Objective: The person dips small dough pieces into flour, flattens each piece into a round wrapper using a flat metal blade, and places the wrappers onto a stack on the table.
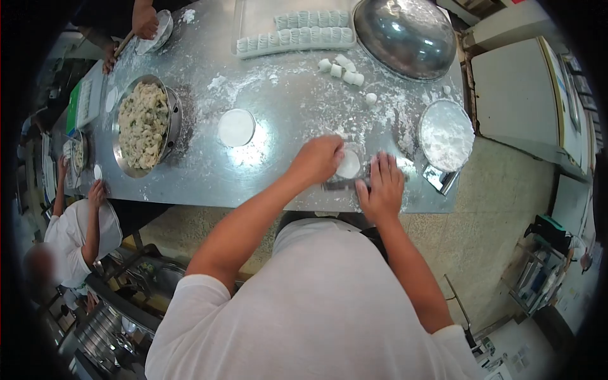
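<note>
My left hand (320, 159) is closed, its fingers pinching the near-left edge of a small white dough round (348, 164) on the steel table. Just right of the dough, my right hand (382, 187) lies flat with its fingers stretched out over a dark, motion-blurred rolling pin (341, 185). The pin runs sideways along the near side of the dough; its right part is hidden under my palm. Another flat dough round (236, 128) rests to the left. Beyond my hands are several cut dough pieces (342, 69) and a small dough ball (371, 99).
A flour bowl (446, 136) stands at the right, above a metal scraper-like tool (437, 179). An upturned metal bowl (405, 38) and a tray of dough pieces (296, 39) sit at the back. Filling (143, 123) fills a pan at left. Co-workers' hands (145, 23) are at the far left.
</note>
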Demonstrator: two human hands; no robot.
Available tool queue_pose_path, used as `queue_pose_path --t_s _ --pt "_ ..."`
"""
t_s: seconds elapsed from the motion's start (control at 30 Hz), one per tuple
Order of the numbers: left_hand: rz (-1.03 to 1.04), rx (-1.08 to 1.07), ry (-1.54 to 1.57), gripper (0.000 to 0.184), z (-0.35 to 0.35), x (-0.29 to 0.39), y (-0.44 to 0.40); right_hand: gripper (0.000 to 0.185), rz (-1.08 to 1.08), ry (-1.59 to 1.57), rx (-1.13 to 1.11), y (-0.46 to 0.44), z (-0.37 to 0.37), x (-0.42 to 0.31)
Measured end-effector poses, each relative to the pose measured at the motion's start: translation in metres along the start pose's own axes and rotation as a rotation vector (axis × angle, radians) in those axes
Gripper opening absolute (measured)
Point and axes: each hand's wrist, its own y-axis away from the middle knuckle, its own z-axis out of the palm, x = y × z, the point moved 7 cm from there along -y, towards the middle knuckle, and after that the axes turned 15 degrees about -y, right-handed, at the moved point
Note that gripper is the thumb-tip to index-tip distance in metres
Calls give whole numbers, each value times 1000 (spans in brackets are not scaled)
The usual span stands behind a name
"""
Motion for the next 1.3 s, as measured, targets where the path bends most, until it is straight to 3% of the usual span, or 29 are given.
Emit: queue_pose_path --t_s 0.1,0.2,0.27,0.3,0.43,0.5,0.6,0.67,0.73,0.77,0.9,0.97,1.07,1.13,1.2,1.3 --pt "-63 -166 232 21 17 -5 16 76 -29 -46 11 0 -5 -6" --pt "-11 -43 89 18 5 0 5 76 87 44 108 -82 -14 -12" --pt "37 128 93 17 -7 5 -13 76 77 34 155 -104 -13 -6" --pt "65 105 76 17 -3 4 -18 76 60 23 190 -109 -15 -5" --pt "137 70 -88 19 1 3 -6 75 0 -9 55 -9 -2 -8" --pt "-48 -121 152 21 7 -5 6 75 -15 -32 -5 11 0 -8" --pt "-102 -201 262 23 11 -4 17 76 0 4 -17 -4 -5 -10" --pt "-84 -178 154 23 12 -2 8 77 58 47 50 -71 -9 -13" --pt "0 69 130 25 -4 2 -10 77 81 44 132 -97 -15 -11" --pt "9 54 129 27 0 0 -18 75 67 33 162 -102 -18 -11" --pt "129 70 -61 24 -3 3 -15 78 -9 41 92 -28 -3 -13" --pt "-68 -161 199 22 7 -6 0 76 -70 -25 27 27 -3 -12" --pt "-96 -232 348 22 21 -12 18 75 -76 -48 0 14 -6 -11" --pt "-98 -243 261 22 17 -6 12 75 -24 17 38 -46 -12 -15" --pt "-7 -12 55 22 1 3 -4 76 7 50 77 -82 -10 -14" --pt "74 70 27 23 2 3 -14 74 2 37 182 -87 -16 -14"
